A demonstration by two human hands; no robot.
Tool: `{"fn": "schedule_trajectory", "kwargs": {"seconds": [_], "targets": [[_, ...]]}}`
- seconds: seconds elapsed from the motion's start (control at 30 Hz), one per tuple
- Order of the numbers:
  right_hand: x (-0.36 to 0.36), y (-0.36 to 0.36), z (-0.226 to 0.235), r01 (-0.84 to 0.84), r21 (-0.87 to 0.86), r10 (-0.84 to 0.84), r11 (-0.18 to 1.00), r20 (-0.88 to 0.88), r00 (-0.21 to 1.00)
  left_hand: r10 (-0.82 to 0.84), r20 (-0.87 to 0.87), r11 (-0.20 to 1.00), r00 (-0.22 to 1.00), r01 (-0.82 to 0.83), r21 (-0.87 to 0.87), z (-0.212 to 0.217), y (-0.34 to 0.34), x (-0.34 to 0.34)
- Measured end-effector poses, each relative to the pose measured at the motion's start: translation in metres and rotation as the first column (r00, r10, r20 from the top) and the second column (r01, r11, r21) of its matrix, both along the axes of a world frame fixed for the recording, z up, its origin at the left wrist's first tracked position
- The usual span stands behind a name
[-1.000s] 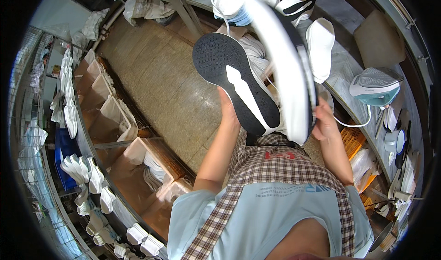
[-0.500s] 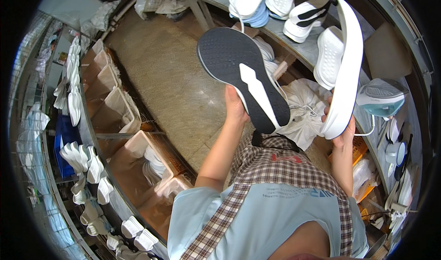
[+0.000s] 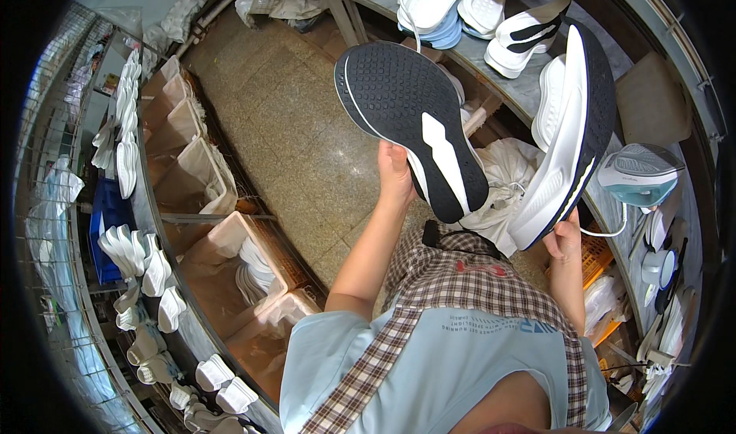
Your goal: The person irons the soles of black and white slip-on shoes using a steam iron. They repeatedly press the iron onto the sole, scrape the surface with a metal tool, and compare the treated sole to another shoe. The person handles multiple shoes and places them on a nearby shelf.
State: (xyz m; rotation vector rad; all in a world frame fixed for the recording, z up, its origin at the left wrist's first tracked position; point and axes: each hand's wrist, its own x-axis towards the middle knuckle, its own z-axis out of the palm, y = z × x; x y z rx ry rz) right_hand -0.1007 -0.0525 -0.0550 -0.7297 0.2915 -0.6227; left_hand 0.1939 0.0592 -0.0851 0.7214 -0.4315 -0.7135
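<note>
Landmark: steam iron [image 3: 641, 175], teal and white, lying on the table [image 3: 524, 93] with its soleplate turned up.

Left hand [image 3: 394, 175]: well left of the iron, about level with it. Closed on the lower side edge of a black-treaded shoe sole [image 3: 410, 120]; the fingers behind are hidden, so the full grip cannot be read. Tread faces the camera, with a white inset along one end. Sole raised, left of the iron.

Right hand [image 3: 566, 235]: left of the iron and nearer the wearer. Partly curled around the near end of a white-sided sole [image 3: 558, 154]; finger contact partly hidden. Sole tilted on edge, white sidewall to the left, black tread to the right. It is held just left of the iron, apart from the first sole.

Beyond the iron and to its left, on the table: a black-and-white shoe [image 3: 512, 57] and white soles [image 3: 433, 3]. Nearer the wearer than the iron: a white mug [image 3: 658, 267] and, lower left of it, an orange crate [image 3: 596, 254].

Far left of the iron: a plastic-lined bin [image 3: 201, 271] containing stacked white soles [image 3: 256, 269]; farther left, a blue crate [image 3: 110, 227].
</note>
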Motion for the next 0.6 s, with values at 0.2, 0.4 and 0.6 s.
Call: {"fn": "schedule_trajectory", "kwargs": {"seconds": [0.2, 0.4, 0.6], "targets": [[-0.002, 0.007, -0.010, 0.046, -0.028, -0.048, 0.999, -0.064, 0.997, 0.026, -0.009, 0.999, 1.000, -0.026, 0.040, -0.004, 0.004, 0.004], [-0.007, 0.011, -0.016, -0.050, 0.003, 0.050, 0.999, -0.104, 0.993, 0.005, 0.027, 0.999, 1.000, -0.006, 0.031, -0.006, 0.006, 0.007], [-0.002, 0.008, -0.023, -0.082, 0.093, 0.094, 0.992, -0.136, 0.986, -0.028, -0.011, 0.999, 1.000, 0.028, -0.031, -0.006, 0.006, 0.004]]}}
